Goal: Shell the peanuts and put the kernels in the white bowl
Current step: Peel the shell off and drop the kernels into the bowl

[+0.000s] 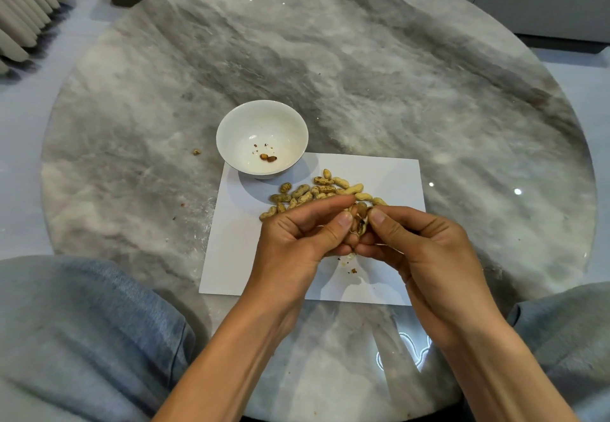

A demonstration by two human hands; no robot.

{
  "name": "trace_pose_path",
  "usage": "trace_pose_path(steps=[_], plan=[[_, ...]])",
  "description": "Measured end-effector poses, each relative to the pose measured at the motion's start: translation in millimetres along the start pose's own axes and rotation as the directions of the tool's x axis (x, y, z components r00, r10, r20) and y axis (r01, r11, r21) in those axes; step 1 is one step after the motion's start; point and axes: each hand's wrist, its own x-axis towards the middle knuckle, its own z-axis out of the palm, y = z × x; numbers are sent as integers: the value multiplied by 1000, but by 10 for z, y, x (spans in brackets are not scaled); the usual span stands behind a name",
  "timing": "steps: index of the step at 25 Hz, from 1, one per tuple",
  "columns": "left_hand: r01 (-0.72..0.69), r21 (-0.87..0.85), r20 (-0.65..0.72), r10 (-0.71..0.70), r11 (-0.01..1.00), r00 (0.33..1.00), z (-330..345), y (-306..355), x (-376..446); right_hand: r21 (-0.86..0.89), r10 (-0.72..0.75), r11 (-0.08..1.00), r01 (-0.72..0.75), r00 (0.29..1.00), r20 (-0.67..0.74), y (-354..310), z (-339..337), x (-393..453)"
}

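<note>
Centre of frame, low: left hand (297, 233) and right hand (416, 240) both pinch 1 tan, half-split peanut pod (358, 220) between thumbs and fingertips, above the white rectangular paper sheet (389, 177). Pile of unshelled tan peanuts (317, 192) lies just beyond the hands. Small white ceramic bowl (262, 139), upper left of the sheet, holds about 2 brown kernels (268, 157). Grey marble round tabletop (363, 58) beneath. Judgement: pry halves apart along the seam, gently, keeping the pod over the sheet so fragments land there.
</note>
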Motion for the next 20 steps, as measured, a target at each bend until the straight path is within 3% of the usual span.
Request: trace_pose_path(steps=[6, 10, 13, 15, 17, 20], plan=[[19, -17, -45, -20, 1000, 999, -10, -54, 11, 294, 281, 919, -263, 959, -21, 110, 59, 43], [41, -19, -66, -42, 999, 997, -11, -70, 14, 387, 361, 868, -311, 930, -64, 171, 55, 98], [40, 11, -86, -39, 999, 996, -24, -78, 21, 376, 350, 873, -311, 936, -37, 194, 48, 74], [40, 30, -99, -37, 999, 994, -36, -81, 27, 278, 281, 920, -274, 960, 16, 188, 76, 23], [47, 42, -102, -43, 998, 994, -38, -89, 33, 175, 216, 962, -211, 976, -9, 197, 103, -2], [59, -16, -104, -60, 998, 993, -33, -98, 45, 224, 195, 959, -174, 978, -72, 222, 89, 26]])
